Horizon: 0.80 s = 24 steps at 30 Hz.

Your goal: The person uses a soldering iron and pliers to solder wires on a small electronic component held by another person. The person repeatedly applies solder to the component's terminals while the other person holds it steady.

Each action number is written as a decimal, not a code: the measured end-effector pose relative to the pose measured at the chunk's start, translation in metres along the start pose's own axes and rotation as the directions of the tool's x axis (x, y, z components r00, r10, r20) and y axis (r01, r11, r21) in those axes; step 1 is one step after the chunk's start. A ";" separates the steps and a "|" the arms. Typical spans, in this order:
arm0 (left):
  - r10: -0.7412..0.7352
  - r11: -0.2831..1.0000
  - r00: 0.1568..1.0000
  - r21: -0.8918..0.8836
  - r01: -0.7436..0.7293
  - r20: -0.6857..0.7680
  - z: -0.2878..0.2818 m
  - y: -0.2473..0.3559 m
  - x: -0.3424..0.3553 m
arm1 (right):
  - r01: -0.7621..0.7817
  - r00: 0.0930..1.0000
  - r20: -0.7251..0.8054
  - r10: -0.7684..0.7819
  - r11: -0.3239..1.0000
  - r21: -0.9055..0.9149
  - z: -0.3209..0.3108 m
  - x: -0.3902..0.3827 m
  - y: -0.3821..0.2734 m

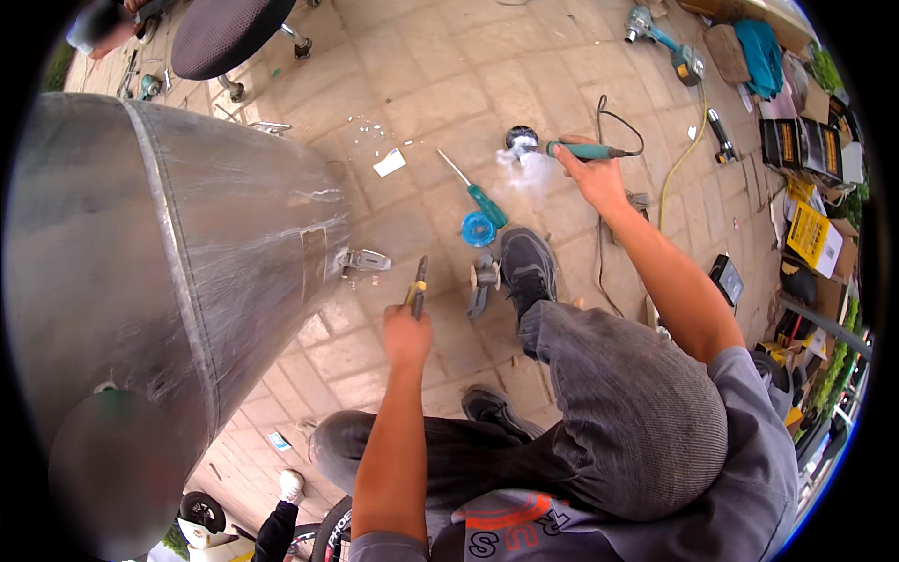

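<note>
Soldering iron (585,150), teal-handled, sits gripped in my right hand (592,180), its tip smoking at a small round tin (522,139) beyond my shoe (526,267). My left hand (406,335) is closed around pliers (417,288), left of that shoe. I'd judge a brief, steady touch best. Paved floor (440,84); big steel drum (187,262) farther left.

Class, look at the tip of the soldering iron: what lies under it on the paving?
Under the tip of the soldering iron, held in the right hand, sits a small round shiny tin on the paving stones. White smoke drifts beside it and veils the ground there; the tin's contents cannot be made out.
</note>
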State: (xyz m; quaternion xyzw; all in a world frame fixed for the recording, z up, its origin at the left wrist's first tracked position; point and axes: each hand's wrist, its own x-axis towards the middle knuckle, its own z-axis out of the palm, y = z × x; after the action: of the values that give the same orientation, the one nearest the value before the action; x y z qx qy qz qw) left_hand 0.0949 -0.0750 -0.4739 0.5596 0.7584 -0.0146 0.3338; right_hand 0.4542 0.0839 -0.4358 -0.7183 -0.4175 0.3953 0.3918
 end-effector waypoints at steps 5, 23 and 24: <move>0.088 0.991 0.996 -0.107 -0.084 0.034 0.003 0.030 0.005 | 0.054 0.995 -0.079 -0.060 0.995 -0.084 -0.003 0.001 0.009; 0.365 0.929 0.909 -0.011 -0.371 0.201 0.056 0.072 0.033 | -0.113 0.985 -0.096 0.141 0.961 0.253 -0.037 -0.037 -0.035; 0.344 0.936 0.910 -0.003 -0.353 0.233 0.056 0.071 0.037 | -0.083 0.987 -0.109 0.117 0.957 0.279 -0.039 -0.038 -0.040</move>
State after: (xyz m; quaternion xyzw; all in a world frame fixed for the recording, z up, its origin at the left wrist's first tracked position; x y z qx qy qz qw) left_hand 0.1774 -0.0397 -0.5118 0.6866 0.6023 -0.0342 0.4058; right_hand 0.4650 0.0542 -0.3766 -0.7009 -0.2966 0.4227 0.4919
